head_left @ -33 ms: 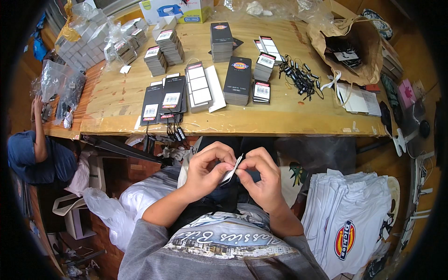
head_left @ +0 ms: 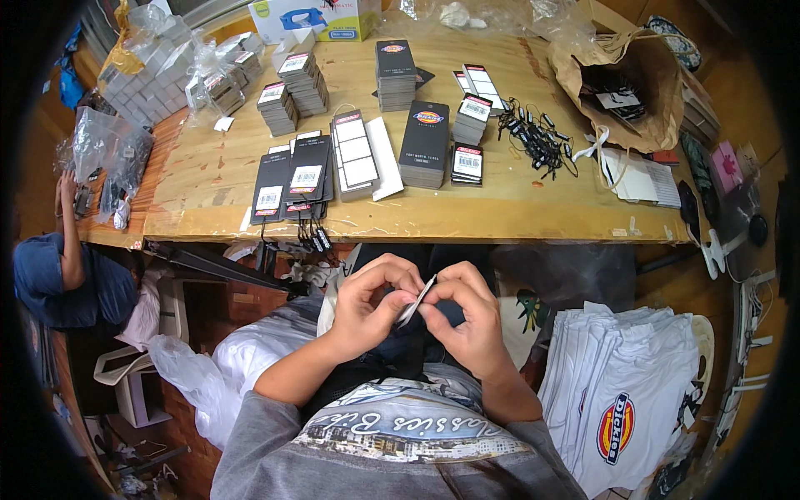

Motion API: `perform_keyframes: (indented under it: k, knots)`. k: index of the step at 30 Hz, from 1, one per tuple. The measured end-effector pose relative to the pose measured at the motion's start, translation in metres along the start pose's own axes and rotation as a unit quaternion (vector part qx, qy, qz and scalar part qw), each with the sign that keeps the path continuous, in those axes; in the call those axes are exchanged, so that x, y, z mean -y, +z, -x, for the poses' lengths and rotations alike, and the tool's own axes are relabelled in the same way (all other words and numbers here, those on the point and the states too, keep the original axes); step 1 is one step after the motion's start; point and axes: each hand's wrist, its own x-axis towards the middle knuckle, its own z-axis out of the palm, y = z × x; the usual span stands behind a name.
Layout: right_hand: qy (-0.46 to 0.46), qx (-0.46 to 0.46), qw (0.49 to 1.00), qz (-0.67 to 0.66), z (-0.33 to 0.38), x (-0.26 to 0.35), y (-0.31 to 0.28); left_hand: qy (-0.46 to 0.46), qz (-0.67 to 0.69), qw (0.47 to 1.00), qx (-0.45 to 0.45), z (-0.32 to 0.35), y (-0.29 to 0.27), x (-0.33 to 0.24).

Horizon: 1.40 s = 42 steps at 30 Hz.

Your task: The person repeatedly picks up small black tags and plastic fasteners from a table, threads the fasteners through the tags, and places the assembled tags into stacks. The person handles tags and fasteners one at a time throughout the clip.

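Above my lap, my left hand and my right hand meet, thumbs and fingertips pinched on thin hang tags. Seen nearly edge-on, the tags look pale on one face; my fingers hide much of them. On the table beyond lie black hang tags with white stickers and strings. Beside them is a stack of white-panelled tags. To its right stand a tall stack of black tags and a small stack of stickered tags. A tangle of black tag strings lies further right.
The wooden table edge runs in front of my hands. A brown paper bag stands at the back right. Folded white T-shirts are piled at my right, a white plastic bag at my left. Another person's arm reaches in at far left.
The held tags have shifted very slightly and appear closer together. Both hands keep nearly the same place and pinch.
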Motion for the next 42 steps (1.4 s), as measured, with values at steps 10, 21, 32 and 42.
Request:
perform_keyframes:
  k: [10, 21, 32, 42]
  knots:
    - [0.200, 0.091, 0.948, -0.229, 0.020, -0.027, -0.029, -0.010, 0.138, 0.985, -0.102, 0.002, -0.019, -0.009]
    - [0.200, -0.004, 0.906, -0.372, 0.016, -0.024, -0.030, -0.045, 0.160, 0.982, -0.085, 0.001, -0.013, -0.006]
    - [0.155, -0.033, 0.950, -0.268, 0.011, -0.001, -0.013, -0.114, 0.153, 0.982, -0.012, 0.004, 0.011, -0.014]
    - [0.159, -0.002, 0.944, -0.290, 0.007, -0.004, -0.012, -0.106, 0.146, 0.983, 0.014, 0.003, 0.008, -0.010]
